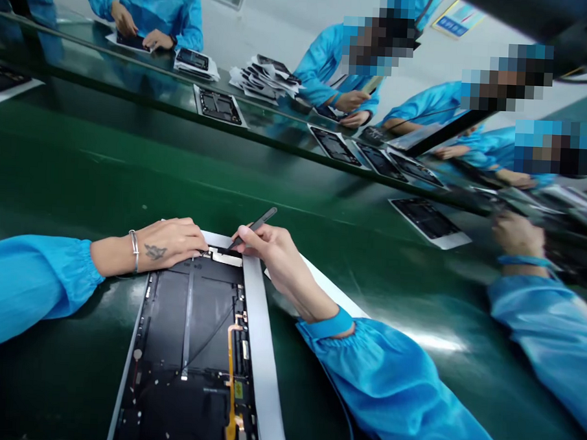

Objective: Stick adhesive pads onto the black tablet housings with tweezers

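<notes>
An opened tablet chassis [191,345] lies in front of me on a white tray [263,348], black inside with an orange flex cable. My left hand [168,244] rests on its far left corner, fingers pressed flat and together on the frame. My right hand [268,245] pinches dark tweezers [254,226], their tip down at a small silvery part on the chassis's far edge. Both my sleeves are blue.
The green belt [81,172] runs across the view. Several other open tablets [219,105] lie along the far bench, with a pile of parts [265,76]. People in blue coats work there; a neighbour's hand [516,235] reaches near another tablet [429,221] at right.
</notes>
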{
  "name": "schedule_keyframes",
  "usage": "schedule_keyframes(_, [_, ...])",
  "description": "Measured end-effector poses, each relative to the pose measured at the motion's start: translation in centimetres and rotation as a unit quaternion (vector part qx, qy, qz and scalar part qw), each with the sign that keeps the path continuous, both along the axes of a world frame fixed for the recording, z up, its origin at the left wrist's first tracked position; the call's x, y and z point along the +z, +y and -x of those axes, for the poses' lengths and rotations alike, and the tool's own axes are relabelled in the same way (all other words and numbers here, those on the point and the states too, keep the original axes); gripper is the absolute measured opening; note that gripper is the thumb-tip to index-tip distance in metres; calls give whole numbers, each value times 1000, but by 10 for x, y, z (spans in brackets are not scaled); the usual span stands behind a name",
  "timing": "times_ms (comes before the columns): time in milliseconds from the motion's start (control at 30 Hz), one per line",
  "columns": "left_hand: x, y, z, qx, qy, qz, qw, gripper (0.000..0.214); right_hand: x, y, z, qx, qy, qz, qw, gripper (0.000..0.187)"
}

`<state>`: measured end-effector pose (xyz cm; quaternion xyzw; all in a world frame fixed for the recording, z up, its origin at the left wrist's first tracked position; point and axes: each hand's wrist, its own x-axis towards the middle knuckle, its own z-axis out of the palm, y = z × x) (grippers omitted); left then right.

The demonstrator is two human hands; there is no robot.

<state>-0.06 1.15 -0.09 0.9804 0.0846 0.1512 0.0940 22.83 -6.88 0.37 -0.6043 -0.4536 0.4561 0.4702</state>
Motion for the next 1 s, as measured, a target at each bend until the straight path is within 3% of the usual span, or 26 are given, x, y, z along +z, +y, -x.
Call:
schedule_keyframes(267, [-2,2,0,-10,-9,9,1000,25,6,8,-4,34,-1,38,999,48])
schedule_keyframes(1000, [-1,1,-1,-5,3,11,1000,26,8,7,0,34,0,29,999,50])
